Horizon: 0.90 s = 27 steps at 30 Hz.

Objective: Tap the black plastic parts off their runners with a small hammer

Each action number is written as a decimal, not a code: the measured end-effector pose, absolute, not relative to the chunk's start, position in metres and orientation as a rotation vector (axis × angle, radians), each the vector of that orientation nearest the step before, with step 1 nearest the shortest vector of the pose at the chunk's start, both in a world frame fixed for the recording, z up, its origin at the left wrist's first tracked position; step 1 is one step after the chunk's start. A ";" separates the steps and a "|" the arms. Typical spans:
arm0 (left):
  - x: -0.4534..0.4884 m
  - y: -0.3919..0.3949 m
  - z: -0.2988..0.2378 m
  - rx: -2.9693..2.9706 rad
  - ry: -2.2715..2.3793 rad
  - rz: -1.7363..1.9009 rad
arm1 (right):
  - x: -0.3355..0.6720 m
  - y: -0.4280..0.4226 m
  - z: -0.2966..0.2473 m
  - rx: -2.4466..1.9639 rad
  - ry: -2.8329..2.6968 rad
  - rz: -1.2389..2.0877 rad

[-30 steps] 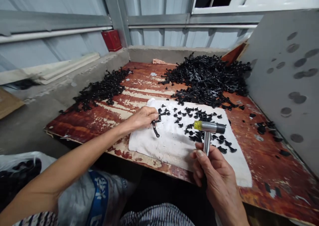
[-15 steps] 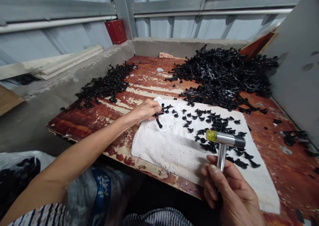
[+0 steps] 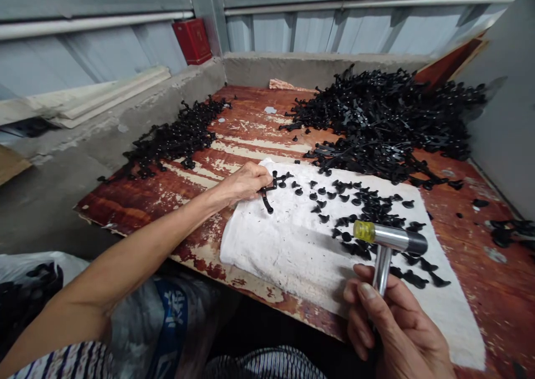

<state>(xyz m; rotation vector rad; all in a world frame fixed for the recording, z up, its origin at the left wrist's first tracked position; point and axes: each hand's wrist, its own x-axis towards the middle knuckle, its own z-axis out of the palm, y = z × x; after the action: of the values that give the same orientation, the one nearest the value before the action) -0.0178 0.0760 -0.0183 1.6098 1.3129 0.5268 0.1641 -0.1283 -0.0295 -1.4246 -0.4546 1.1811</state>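
My left hand rests on the left edge of a white cloth and pinches a black plastic strip of parts flat against it. My right hand, low at the right, is closed round the metal handle of a small hammer with a yellow face and a dark face. The hammer head hovers over several small black caps scattered on the cloth.
The cloth lies on a worn red board. A large heap of black strips fills the back right, a smaller pile of black pieces the back left. A grey panel stands at the right. A red box hangs on the wall. A plastic bag sits low left.
The view has tilted down and left, so everything sits further right in frame. My left hand still holds the strip on the cloth. The hammer stays raised over the caps.
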 end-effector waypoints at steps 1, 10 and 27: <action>-0.018 0.076 -0.018 1.612 1.311 0.525 | 0.164 -0.128 -0.030 -1.426 -0.454 1.182; -0.017 0.076 -0.017 1.641 1.335 0.500 | 0.164 -0.128 -0.030 -1.428 -0.437 1.190; -0.019 0.075 -0.013 1.556 1.321 0.525 | 0.166 -0.128 -0.032 -1.430 -0.438 1.198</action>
<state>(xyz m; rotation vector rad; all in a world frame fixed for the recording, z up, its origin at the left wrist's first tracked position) -0.0186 0.0751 -0.0131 1.5558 1.3212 0.5248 0.1656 -0.1283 -0.0321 -1.4305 -0.4384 1.1983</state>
